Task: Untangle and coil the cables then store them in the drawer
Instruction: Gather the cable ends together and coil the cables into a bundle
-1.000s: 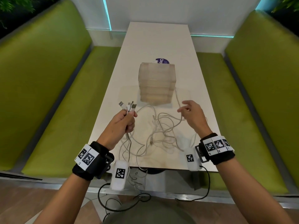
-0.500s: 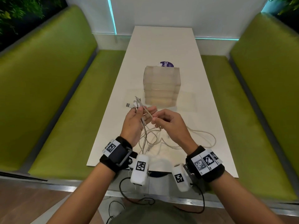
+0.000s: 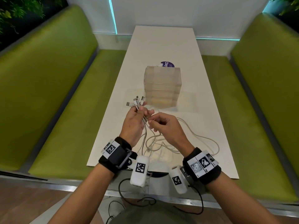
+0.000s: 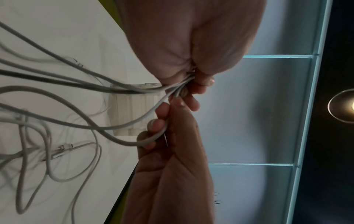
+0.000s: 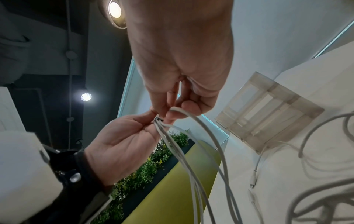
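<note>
Several white cables (image 3: pixel 161 146) lie tangled on the white table (image 3: pixel 161 42) in front of a translucent drawer unit (image 3: pixel 162 86). My left hand (image 3: pixel 139 113) grips a bundle of cable ends above the table, their plugs (image 3: pixel 137 101) fanning out past the fingers. My right hand (image 3: pixel 155 122) sits just beside it and pinches one cable of the bundle. In the left wrist view the right hand (image 4: pixel 159 128) curls round a cable (image 4: pixel 76 124) below my left hand (image 4: pixel 191 84). In the right wrist view the right hand (image 5: pixel 172 109) pinches a cable (image 5: pixel 201 151) at the left hand (image 5: pixel 124 144).
Green benches (image 3: pixel 64 102) run along both sides of the table. A purple round sticker (image 3: pixel 167 64) lies behind the drawer unit. The drawer unit's drawers look shut. Loose cable loops (image 3: pixel 207 141) spread toward the table's right edge.
My right hand left the loose cables on the right, came over to the left hand and took hold of a cable there. The left hand rose a little with the bundle.
</note>
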Motion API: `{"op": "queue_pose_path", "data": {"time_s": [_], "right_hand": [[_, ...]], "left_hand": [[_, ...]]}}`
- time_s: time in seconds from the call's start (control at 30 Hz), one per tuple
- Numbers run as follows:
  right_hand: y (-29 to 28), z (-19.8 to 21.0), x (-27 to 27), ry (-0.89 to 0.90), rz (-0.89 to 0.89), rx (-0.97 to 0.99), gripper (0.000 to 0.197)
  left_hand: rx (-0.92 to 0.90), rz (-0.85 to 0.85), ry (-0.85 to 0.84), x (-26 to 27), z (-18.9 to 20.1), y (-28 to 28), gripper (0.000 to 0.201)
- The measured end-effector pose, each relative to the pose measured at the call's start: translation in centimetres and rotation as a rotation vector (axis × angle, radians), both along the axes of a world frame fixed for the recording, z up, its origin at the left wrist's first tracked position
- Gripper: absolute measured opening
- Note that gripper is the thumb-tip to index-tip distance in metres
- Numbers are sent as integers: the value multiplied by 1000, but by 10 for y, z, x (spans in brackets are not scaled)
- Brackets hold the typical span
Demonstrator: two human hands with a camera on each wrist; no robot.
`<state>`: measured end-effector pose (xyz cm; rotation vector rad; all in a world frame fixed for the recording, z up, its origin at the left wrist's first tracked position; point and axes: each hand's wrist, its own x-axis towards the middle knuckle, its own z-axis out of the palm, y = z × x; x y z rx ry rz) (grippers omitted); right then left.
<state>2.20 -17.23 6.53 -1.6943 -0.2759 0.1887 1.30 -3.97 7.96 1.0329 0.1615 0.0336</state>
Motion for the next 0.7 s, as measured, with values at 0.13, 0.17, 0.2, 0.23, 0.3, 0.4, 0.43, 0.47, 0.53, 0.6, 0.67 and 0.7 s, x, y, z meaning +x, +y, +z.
{"op": "queue_pose_path", "data": {"time_s": [0.13,0.17,0.2,0.23,0.3,0.4,0.43,0.47,0.53,0.6,0.67,0.7], "right_hand": [[4,-2,-1,-47,17,1,5],[5,-3,-1,-44,28,-13,2],[6,-4,-2,-25,44,-41,8],[6,-5,-2,10,76,-84,17],[8,-5,0,80,173,-243,34],[14,-8,2,44,308,-438,26],[16,-9,3,18,331,-428,17],[17,-10,3,-8,352,-410,10],[18,-11,4,-54,396,-404,13],[20,-13,4,-41,406,-384,26],[22,-14,3,0,432,-334,35],[24,-16,2,2,457,-326,39]], "left_hand": [[49,21,5,1,0,3,23],[53,23,8,2,1,4,23],[48,24,15,2,1,5,22],[36,24,24,3,1,5,22],[28,28,36,3,1,7,22],[49,18,18,4,3,9,24],[66,13,17,4,4,8,25],[83,9,24,4,5,8,26],[94,-7,48,4,7,10,27],[55,-26,69,4,8,13,28],[46,-43,92,3,8,16,28],[61,-47,95,4,8,19,29]]}}
